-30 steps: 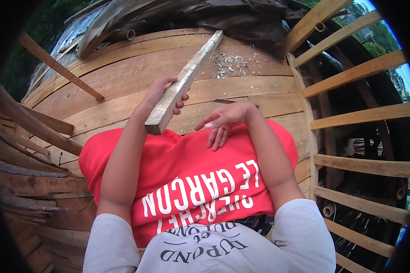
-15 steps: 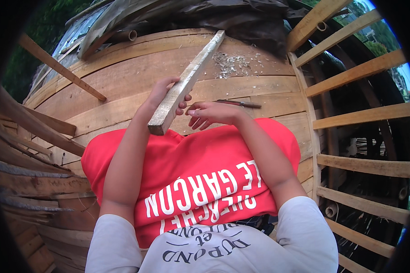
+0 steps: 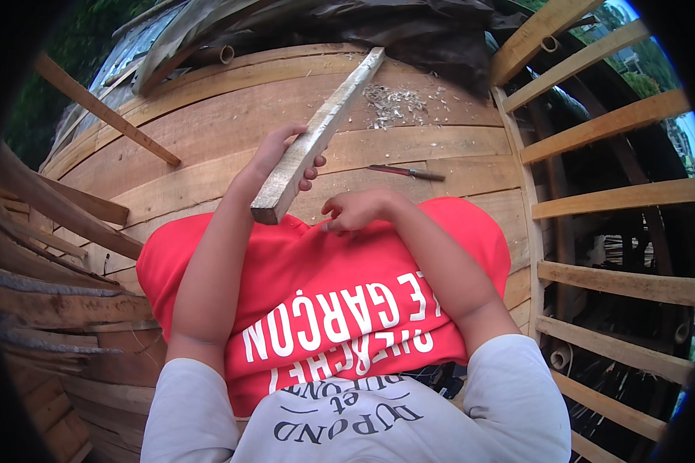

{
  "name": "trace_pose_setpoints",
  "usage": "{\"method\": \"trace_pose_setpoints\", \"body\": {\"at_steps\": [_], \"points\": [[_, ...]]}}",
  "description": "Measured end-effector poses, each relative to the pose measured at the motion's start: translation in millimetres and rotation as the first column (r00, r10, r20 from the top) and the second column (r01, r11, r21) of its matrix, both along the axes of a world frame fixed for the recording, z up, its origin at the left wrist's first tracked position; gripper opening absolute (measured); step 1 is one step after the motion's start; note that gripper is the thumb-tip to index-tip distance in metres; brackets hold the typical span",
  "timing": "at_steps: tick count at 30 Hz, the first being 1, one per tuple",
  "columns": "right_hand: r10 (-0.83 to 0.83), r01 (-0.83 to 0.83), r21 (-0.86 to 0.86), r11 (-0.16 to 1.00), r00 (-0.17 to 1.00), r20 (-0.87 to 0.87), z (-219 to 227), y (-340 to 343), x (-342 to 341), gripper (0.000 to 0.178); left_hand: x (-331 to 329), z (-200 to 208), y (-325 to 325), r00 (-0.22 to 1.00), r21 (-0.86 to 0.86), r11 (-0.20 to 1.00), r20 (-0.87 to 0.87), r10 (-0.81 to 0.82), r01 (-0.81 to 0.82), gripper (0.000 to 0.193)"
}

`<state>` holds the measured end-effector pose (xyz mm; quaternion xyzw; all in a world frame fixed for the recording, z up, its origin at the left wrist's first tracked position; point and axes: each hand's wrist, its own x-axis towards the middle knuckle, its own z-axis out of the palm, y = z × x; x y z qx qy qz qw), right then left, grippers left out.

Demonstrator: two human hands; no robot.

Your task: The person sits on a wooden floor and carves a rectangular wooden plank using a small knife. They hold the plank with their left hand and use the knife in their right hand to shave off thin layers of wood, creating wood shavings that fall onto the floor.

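My left hand is wrapped round a long squared length of wood, pale on top. It slants away from me, its near end above my lap and its far end by the dark sheeting. A red cloth with white lettering covers my lap and knees. At the cloth's upper edge, my right hand has its fingers curled down and closed on the fabric, which creases toward them; the fingertips are partly hidden. Beyond that hand, a knife with a brown handle lies on the boards.
Wood shavings are scattered on the plank floor near the wood's far end. Slatted wooden rails stand along the right side. Rough timbers crowd the left, and dark plastic sheeting hangs at the back.
My right hand has moved down toward me from beside the wood and closed on the red cloth, which has shifted and creased. The wood in my left hand has barely moved.
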<state>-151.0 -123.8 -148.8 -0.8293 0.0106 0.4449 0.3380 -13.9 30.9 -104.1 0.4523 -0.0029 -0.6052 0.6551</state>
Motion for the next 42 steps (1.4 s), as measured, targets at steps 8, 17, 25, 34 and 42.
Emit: {"method": "trace_pose_setpoints", "body": {"at_steps": [8, 17, 25, 34, 42], "points": [[0.387, 0.001, 0.588, 0.809, 0.753, -0.533, 87.2, -56.0, -5.4, 0.062, 1.6, -4.0, 6.3, 1.000, 0.010, 1.000, 0.013, 0.021, -0.021, 0.048], [0.340, 0.033, 0.667, 0.745, 0.840, -0.422, 100.1, -49.5, -19.3, 0.067, 6.6, -10.0, 10.5, 1.000, -0.013, 1.000, -0.009, 0.001, -0.001, 0.049], [-0.008, 0.085, -0.101, 0.991, 0.804, 0.595, 59.0, -44.5, -22.0, 0.073, 3.5, -6.1, 5.2, 0.999, -0.010, 1.000, -0.027, -0.021, 0.021, 0.050], [0.096, -0.001, -0.317, 0.948, 0.954, 0.285, 2.3, -20.2, 1.6, 0.050, -1.8, -1.1, 0.2, 1.000, 0.010, 1.000, -0.016, -0.013, 0.013, 0.048], [-0.073, 0.074, 0.278, 0.958, 0.997, -0.016, -27.5, 26.2, 19.0, 0.035, -0.3, -5.7, 2.8, 1.000, 0.016, 1.000, 0.024, -0.008, 0.008, 0.048]]}}
